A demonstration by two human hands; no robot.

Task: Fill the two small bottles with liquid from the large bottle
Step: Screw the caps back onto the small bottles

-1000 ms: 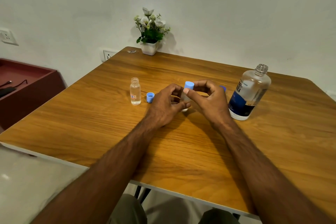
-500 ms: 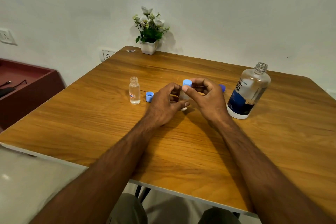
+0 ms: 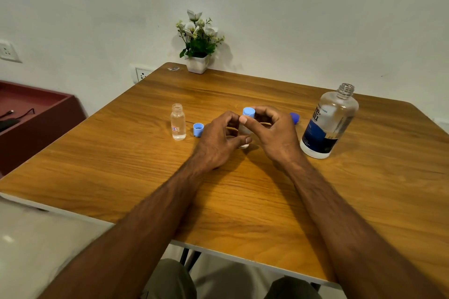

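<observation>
- Little is changed from a moment earlier: the right hand (image 3: 274, 133) is turned slightly on the light-blue cap (image 3: 249, 112), while the second small bottle (image 3: 244, 132) is kept in the same spot on the wooden table (image 3: 340, 196).
- The cap is pinched between the right thumb and fingertips; the bottle's body is gripped by the curled fingers of the left hand (image 3: 218, 139), its base seemingly resting on the table.
- The first small bottle (image 3: 178, 122) is seen standing open and apparently filled, well left of the hands, with its loose cap (image 3: 198, 129) just beside it.
- The large bottle (image 3: 328, 124) stands uncapped to the right, its dark-blue cap (image 3: 294, 118) lying near it.
- The capping is judged best done with the bottle held upright and still, the cap seated squarely on the thread before it is turned, so that nothing is spilled.
</observation>
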